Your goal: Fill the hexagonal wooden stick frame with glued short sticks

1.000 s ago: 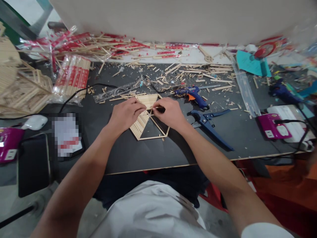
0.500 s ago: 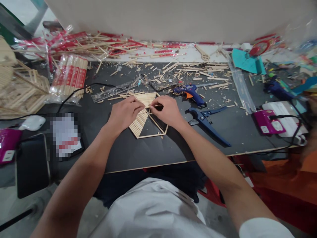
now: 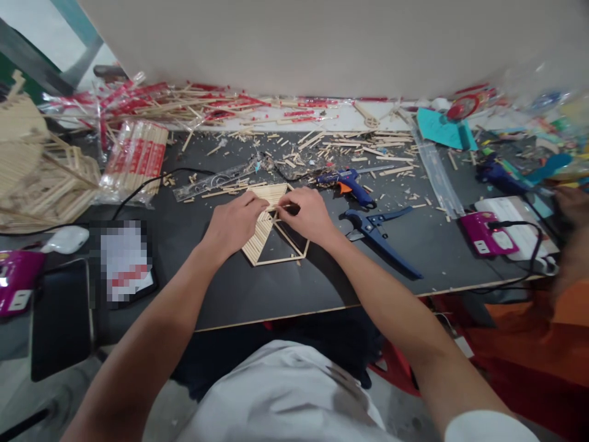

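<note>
1. at the left edge of the frame, a large piece built of wooden sticks sits above a white case, a purple plug block and a dark phone.
2. to the right of these, wrapped stick packs lie above a pixelated card. loose sticks and red wrappers spread along the top left.
3. a clear ruler lies slanted, left of the middle.
4. the left hand has its fingers bent, tips on the upper middle of the stick frame; i cannot tell whether it grips a stick.
5. the stick frame lies flat on the dark table at the centre of the frame. its left and top parts are filled with sticks; the lower part is open.
6. the right hand is closed in a pinch of thumb and forefinger at the middle of the stick frame; what is between the tips is too small to tell.
7. right of centre, a blue glue gun lies above a blue cutter.
8. further right are clear strips, turquoise paper, a purple adapter touching a white power strip, and, at the edge, another person's hand.
</note>
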`<state>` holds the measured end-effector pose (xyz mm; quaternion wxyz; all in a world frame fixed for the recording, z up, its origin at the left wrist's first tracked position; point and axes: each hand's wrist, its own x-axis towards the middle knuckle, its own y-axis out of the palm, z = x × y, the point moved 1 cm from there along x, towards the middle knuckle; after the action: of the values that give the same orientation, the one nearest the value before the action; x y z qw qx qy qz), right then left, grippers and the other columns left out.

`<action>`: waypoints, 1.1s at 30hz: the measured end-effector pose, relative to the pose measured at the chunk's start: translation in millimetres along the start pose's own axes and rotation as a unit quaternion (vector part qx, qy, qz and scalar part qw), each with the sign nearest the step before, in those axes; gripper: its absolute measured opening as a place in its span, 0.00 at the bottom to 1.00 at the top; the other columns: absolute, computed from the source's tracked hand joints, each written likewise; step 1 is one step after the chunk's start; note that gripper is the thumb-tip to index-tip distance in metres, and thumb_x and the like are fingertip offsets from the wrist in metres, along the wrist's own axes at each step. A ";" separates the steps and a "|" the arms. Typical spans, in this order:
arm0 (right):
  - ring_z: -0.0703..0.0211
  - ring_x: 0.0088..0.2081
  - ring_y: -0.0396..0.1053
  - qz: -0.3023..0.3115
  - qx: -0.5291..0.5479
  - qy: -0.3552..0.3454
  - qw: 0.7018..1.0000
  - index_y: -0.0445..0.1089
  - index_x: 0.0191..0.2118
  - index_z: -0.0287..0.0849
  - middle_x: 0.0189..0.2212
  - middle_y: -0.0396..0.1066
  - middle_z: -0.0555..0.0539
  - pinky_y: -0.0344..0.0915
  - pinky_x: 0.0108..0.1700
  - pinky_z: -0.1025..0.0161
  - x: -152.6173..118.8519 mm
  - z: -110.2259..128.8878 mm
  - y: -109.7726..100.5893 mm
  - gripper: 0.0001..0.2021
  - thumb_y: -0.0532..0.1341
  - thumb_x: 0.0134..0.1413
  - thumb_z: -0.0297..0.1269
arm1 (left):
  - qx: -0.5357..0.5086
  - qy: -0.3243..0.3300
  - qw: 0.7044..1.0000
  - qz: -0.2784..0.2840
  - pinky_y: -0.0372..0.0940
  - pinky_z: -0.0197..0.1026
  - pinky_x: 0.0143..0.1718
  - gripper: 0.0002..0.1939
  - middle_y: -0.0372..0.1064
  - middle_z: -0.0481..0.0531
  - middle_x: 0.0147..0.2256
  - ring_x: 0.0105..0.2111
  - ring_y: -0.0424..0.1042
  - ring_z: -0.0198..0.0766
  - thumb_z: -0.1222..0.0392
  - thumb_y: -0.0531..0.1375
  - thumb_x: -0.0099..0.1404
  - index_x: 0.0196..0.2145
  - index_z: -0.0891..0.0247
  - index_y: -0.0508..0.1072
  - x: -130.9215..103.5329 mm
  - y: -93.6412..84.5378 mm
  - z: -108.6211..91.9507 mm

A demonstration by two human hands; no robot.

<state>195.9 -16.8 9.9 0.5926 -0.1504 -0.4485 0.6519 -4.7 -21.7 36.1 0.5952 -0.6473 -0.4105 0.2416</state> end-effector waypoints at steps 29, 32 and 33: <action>0.56 0.39 0.76 -0.078 0.043 -0.096 0.991 0.78 0.39 0.46 0.36 0.81 0.49 0.61 0.45 0.58 -5.4 3.0 -10.2 0.09 0.61 0.67 0.39 | -0.047 0.087 0.975 -0.199 0.67 0.38 0.33 0.15 0.77 0.55 0.32 0.32 0.76 0.39 0.68 0.52 0.74 0.38 0.66 0.79 4.9 14.1 -14.8; 0.57 0.39 0.75 -0.116 0.046 -0.109 0.986 0.78 0.37 0.46 0.35 0.81 0.50 0.61 0.45 0.57 -5.7 5.7 -12.1 0.07 0.62 0.65 0.38 | -0.061 0.082 0.970 -0.219 0.67 0.38 0.33 0.14 0.77 0.54 0.32 0.31 0.76 0.38 0.67 0.53 0.74 0.39 0.66 0.79 5.1 13.9 -16.2; 0.57 0.39 0.75 -0.122 0.043 -0.108 0.986 0.78 0.37 0.46 0.35 0.81 0.50 0.61 0.46 0.57 -5.9 7.0 -12.6 0.07 0.62 0.65 0.37 | -0.064 0.078 0.970 -0.222 0.67 0.38 0.33 0.14 0.77 0.54 0.32 0.32 0.76 0.38 0.67 0.53 0.74 0.39 0.65 0.79 5.2 14.0 -16.8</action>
<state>200.4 -26.3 21.4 0.6218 0.0029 -0.4962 0.6059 14.9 -26.4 26.4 0.6218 -0.5933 -0.5106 0.0251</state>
